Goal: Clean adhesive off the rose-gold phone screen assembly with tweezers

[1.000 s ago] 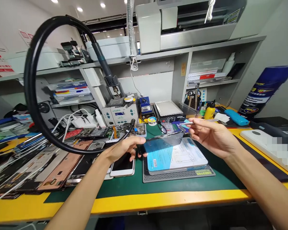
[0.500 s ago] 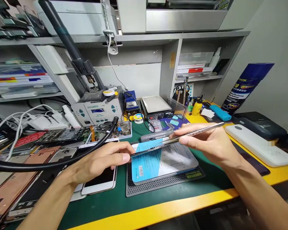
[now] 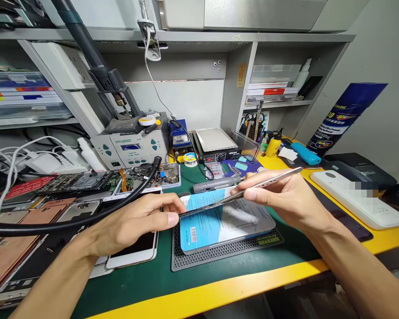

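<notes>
A thin, dark, flat device with a metal edge (image 3: 216, 204) is seen edge-on, tilted up to the right above a blue and white box (image 3: 202, 232). My left hand (image 3: 142, 219) pinches its lower left end between thumb and fingers. My right hand (image 3: 279, 195) grips the upper right part, thumb below the edge and fingers on the far side. The box lies on a grey perforated mat (image 3: 186, 262) on the green work surface. What the device's broad face looks like is hard to make out at this angle.
A black hose (image 3: 86, 228) crosses the left side over phones and phone frames (image 3: 16, 248). Behind stand a grey soldering station (image 3: 131, 146) and a flat heating unit (image 3: 217, 141). A white power bank (image 3: 355, 199) and blue spray can (image 3: 346, 115) are right.
The view has shifted slightly, so the bench and shelf appear a little higher. Both hands keep hold of the device, whose tilt has changed only slightly.
</notes>
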Demonstrator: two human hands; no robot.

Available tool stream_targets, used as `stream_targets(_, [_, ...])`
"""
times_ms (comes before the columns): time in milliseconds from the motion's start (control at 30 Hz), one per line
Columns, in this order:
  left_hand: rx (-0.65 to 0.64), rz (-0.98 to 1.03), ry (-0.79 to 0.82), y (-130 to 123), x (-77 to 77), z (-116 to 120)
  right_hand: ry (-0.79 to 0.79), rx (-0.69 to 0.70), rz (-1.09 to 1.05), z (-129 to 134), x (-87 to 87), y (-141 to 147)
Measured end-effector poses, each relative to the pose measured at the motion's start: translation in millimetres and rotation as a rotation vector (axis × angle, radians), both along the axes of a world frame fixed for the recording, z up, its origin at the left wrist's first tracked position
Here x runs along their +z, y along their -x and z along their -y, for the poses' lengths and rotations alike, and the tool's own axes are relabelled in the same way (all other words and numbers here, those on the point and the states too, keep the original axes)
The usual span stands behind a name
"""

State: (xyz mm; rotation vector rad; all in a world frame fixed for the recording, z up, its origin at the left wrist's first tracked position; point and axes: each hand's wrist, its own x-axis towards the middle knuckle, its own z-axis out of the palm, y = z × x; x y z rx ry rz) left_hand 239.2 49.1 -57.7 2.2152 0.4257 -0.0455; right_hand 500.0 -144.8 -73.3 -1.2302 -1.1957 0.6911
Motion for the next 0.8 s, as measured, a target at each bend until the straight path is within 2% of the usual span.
stream_targets(100, [0.028, -0.045, 0.122, -1.0, 1.6, 0.9, 0.001, -0.008, 0.008, 0.4, 0.6, 0.7])
stream_targets(267, [0.040, -0.032, 0.167, -2.5, 3.3, 2.4, 0.006, -0.024, 0.001, 0.2, 0.5, -0.1])
stream_targets(600, [0.041, -0.036, 0.175, -2.0, 5.1, 5.0, -0.025, -0.024, -0.005, 0.0, -0.1, 0.4])
stream_targets(800, [0.022, -0.070, 0.150, -5.3, 8.6, 5.8, 0.005, 0.035, -0.054, 1.2, 1.0, -1.4])
